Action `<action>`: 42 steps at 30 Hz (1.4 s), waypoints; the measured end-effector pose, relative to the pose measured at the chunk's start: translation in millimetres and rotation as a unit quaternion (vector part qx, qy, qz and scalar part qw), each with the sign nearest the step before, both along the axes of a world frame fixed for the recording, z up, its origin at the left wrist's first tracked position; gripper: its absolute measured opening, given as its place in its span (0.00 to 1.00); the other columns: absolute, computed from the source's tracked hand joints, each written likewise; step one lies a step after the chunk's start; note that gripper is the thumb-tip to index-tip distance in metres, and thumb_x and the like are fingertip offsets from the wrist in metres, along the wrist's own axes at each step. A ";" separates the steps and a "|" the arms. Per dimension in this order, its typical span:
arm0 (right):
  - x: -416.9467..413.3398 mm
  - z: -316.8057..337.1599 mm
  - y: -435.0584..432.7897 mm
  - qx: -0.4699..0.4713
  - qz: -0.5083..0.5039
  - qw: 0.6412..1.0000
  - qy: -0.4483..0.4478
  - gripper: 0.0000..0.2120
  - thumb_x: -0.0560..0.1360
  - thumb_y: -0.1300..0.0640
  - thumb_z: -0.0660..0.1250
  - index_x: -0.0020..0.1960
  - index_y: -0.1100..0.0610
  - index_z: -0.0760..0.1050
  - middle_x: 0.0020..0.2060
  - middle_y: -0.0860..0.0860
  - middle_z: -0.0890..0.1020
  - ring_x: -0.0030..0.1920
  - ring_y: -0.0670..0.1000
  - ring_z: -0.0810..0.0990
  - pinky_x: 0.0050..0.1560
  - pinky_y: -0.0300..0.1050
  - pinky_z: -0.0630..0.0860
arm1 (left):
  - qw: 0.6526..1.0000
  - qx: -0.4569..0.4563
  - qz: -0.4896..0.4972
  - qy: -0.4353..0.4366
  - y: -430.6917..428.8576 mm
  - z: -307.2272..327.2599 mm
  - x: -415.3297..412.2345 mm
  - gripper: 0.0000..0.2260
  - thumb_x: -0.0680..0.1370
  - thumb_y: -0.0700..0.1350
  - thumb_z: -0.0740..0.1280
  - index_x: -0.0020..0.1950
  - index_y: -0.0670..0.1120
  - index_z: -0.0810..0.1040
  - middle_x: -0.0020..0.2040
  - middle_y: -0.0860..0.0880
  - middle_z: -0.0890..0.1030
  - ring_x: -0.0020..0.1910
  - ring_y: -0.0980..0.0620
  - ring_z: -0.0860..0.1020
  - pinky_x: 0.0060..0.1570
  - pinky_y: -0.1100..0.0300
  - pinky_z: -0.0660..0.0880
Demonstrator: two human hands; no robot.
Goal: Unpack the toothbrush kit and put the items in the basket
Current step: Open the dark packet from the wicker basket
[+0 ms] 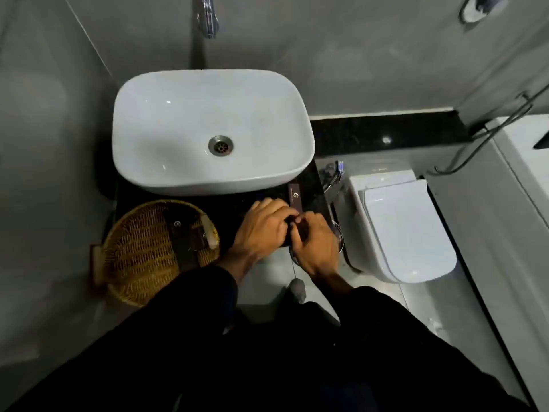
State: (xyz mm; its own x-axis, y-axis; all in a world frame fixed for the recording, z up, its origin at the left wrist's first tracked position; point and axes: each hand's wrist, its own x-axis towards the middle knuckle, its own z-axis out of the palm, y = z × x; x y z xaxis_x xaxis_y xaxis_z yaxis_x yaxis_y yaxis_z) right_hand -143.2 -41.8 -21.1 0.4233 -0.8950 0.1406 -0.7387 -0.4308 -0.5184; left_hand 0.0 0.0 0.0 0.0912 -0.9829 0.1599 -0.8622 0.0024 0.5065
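Single head cam, wide-angle, looking steeply down from above the sink; close range. Basket sits below-left of sink, toilet to its right, wall beyond it.

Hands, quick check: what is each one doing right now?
Left hand: closed on the dark box, together with the right.
Right hand: closed on the same box, fingers curled at its near end.
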 end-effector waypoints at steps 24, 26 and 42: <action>-48.1 -38.0 -14.6 0.293 0.016 0.956 0.026 0.32 0.68 0.45 0.79 0.61 0.54 0.64 0.57 0.58 0.81 0.53 0.62 0.83 0.49 0.56 0.81 | 0.873 0.272 0.318 0.249 -55.3 -57.0 -77.6 0.26 0.74 0.53 0.71 0.70 0.49 0.69 0.59 0.47 0.83 0.61 0.45 0.80 0.61 0.54 0.73; -46.0 -38.7 -11.4 0.290 0.002 0.957 -0.006 0.32 0.68 0.43 0.78 0.61 0.53 0.63 0.57 0.57 0.80 0.51 0.62 0.83 0.46 0.54 0.81 | 0.873 0.281 0.319 0.239 -58.7 -54.9 -81.9 0.24 0.76 0.52 0.69 0.70 0.49 0.70 0.61 0.46 0.83 0.62 0.44 0.79 0.62 0.53 0.74; -120.0 51.8 -17.8 0.278 0.145 0.950 0.005 0.25 0.71 0.48 0.77 0.54 0.34 0.62 0.50 0.40 0.82 0.45 0.41 0.83 0.43 0.33 0.82 | 0.577 0.161 0.466 0.651 -41.8 -29.3 -60.9 0.11 0.82 0.51 0.61 0.49 0.46 0.79 0.43 0.48 0.80 0.38 0.50 0.80 0.41 0.56 0.78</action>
State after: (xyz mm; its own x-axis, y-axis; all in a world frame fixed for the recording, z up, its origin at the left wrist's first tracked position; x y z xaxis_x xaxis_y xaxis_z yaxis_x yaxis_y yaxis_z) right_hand -263.2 -59.6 30.7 0.6627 -0.6751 -0.3241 -0.6364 -0.2797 -0.7189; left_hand -60.9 -41.8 -29.3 0.4400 -0.3703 -0.8181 0.6993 -0.4303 0.5708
